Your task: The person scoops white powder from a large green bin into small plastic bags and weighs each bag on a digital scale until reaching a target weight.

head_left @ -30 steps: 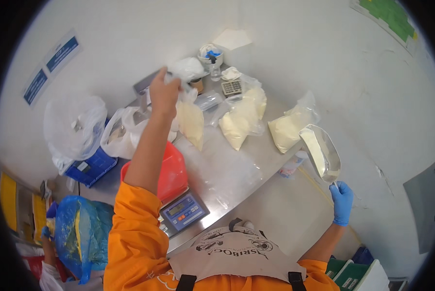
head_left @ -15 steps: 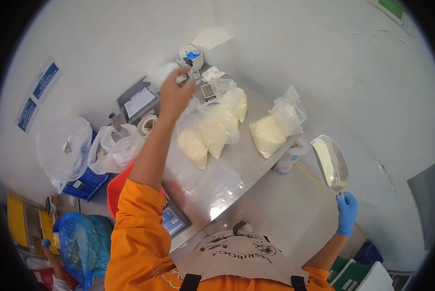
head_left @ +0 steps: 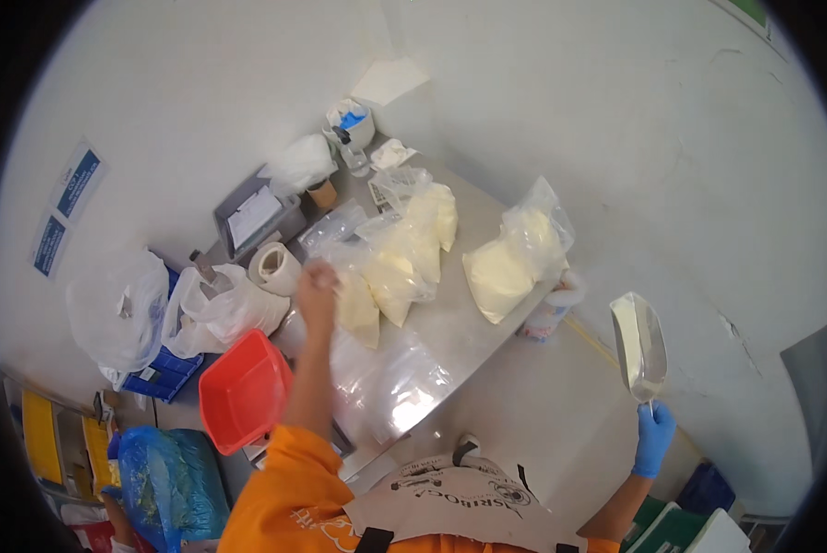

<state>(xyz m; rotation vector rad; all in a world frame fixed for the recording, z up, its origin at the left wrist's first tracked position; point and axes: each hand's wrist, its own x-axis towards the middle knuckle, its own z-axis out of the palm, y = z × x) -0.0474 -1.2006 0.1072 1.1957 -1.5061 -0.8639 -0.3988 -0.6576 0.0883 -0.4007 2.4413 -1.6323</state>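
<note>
My right hand [head_left: 653, 438], in a blue glove, grips the handle of a metal scoop [head_left: 651, 355] out to the right, off the table; pale powder coats its inside. My bare left hand [head_left: 318, 284] is over the table beside clear bags of pale yellow powder [head_left: 397, 276], its fingers smeared by motion. Whether it touches the nearest bag I cannot tell. Another powder-filled bag [head_left: 501, 276] sits apart near the table's right edge. Flat clear plastic bags [head_left: 386, 373] lie on the near part of the metal table [head_left: 473, 346].
A red tub [head_left: 245, 392] stands left of my forearm, which partly hides the scale. Behind are a paper roll [head_left: 274, 268], a grey box with papers [head_left: 257, 221], a spray bottle [head_left: 354, 158] and a white bucket [head_left: 351, 122]. Lower left: a blue plastic-lined container [head_left: 174, 484] and another person's arm [head_left: 118, 521].
My left hand has come down and nearer from the back of the table to beside the powder bags. The scoop stays in my right hand, a little lower in view.
</note>
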